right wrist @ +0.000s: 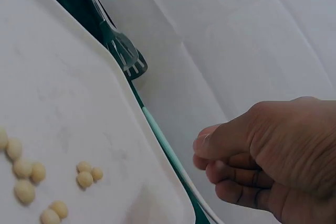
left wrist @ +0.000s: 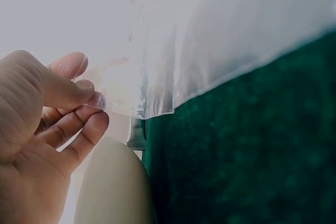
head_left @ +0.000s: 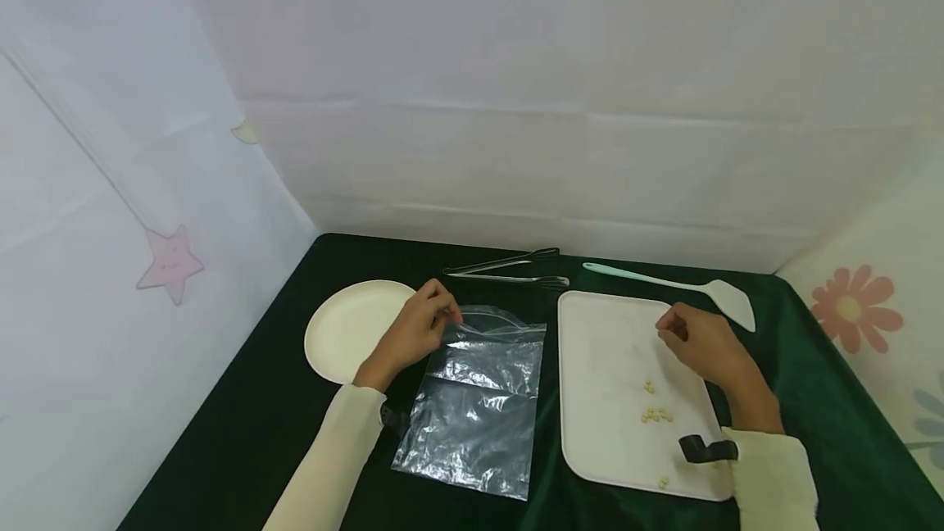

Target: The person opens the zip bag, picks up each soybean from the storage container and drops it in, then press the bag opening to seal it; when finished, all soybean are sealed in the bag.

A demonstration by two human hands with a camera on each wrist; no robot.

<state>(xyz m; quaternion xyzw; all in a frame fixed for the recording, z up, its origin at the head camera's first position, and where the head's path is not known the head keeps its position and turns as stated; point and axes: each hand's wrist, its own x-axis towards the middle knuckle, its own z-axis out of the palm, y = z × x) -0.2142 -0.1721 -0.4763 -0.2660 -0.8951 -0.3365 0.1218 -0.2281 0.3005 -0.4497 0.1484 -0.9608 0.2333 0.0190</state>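
Observation:
My left hand (head_left: 415, 328) pinches the top left corner of a clear plastic zip bag (head_left: 475, 412), thumb against fingers. The bag lies flat over the green cloth, its raised mouth edge at the fingertips. In the left wrist view the bag's thin film (left wrist: 157, 87) stretches away from the fingers. Over the upper right edge of a white tray (head_left: 601, 375) hovers my right hand (head_left: 708, 351), fingers loosely curled with nothing visible in them. On the tray lie several small pale yellow round pieces (head_left: 656, 415), some clustered together in the right wrist view.
A cream oval plate (head_left: 328, 342) sits left of the bag, partly behind the left hand. Metal tongs (head_left: 509, 278) lie at the back. Behind the tray is a spatula (head_left: 730, 301) with a mint handle. White cloth walls (head_left: 516, 162) enclose the table.

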